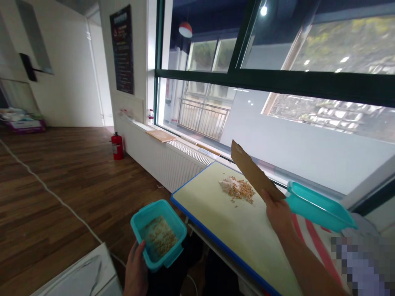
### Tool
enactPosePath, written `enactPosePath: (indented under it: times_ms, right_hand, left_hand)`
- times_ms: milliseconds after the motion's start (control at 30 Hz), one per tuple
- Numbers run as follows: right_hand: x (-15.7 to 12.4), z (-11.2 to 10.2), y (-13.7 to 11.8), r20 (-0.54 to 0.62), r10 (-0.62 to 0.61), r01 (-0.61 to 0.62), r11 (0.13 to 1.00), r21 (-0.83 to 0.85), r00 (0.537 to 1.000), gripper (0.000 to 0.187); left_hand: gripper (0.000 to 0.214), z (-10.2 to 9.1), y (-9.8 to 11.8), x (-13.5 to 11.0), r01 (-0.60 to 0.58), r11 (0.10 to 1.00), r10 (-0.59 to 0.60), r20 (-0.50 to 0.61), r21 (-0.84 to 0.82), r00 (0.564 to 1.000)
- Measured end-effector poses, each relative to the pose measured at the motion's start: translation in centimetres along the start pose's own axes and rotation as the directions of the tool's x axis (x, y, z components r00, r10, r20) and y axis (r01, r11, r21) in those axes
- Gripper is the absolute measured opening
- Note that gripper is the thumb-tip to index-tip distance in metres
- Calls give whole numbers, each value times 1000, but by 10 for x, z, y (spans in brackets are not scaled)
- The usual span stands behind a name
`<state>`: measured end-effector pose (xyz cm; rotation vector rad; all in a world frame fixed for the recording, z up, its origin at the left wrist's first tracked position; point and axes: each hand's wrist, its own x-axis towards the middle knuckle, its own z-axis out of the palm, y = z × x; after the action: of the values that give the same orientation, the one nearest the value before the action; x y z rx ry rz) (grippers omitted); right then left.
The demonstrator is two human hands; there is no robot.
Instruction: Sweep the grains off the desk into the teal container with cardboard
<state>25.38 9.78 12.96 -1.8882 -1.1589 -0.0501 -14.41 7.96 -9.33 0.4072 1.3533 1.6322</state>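
Observation:
My left hand (136,267) is closed on the near left side of a teal plastic container (175,255), held beside the table's blue edge. Inside it lies a mix of white grains and tan kernels (161,238). My right hand (277,209) grips the lower end of a flat strip of brown cardboard (251,168), tilted up above the tabletop. Left of the cardboard, a heap of white grains and orange-tan kernels (237,188) sits on the pale yellow table (210,205), with a few kernels scattered around it.
A second teal container (321,207) stands right of my right forearm, by a red-and-white striped cloth (317,238). Behind the table run a radiator (173,164) and window. On the wooden floor are a red fire extinguisher (117,146) and a white cable (61,201). A white marbled surface (83,273) is at lower left.

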Motion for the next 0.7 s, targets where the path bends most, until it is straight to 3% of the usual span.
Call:
enactPosePath:
  times_ms: [100,233,367,467,533,633,700]
  right_hand:
    - [11,9,4,-76,0,0,1000,3,997,64]
    - [-2,17,25,-238,36,-35,999,10,970,67]
    - [-9,21,40,-294,80,-80,997,12,953,69]
    - [-6,22,45,-277,73,-81,997,-18,958,70]
    - [-3,23,48,-248,99,-125,988,-91,964,69]
    - [5,23,54,-238,117,-157,975,-157,964,68]
    - [11,23,59,-238,110,-151,975,-164,965,67]
  left_hand:
    - [27,-11,-11,14,-10,999,9,6,45,1000]
    - [17,-17,-17,29,19,996,-20,10,86,1000]
    - [23,10,1,37,14,987,-15,7,162,1000]
    - [29,40,26,43,66,980,-59,-44,190,997]
    - [31,54,40,44,160,973,-156,-40,164,987]
    - [23,56,49,38,311,946,-312,-6,90,950]
    - [19,48,48,29,340,938,-343,29,68,939]
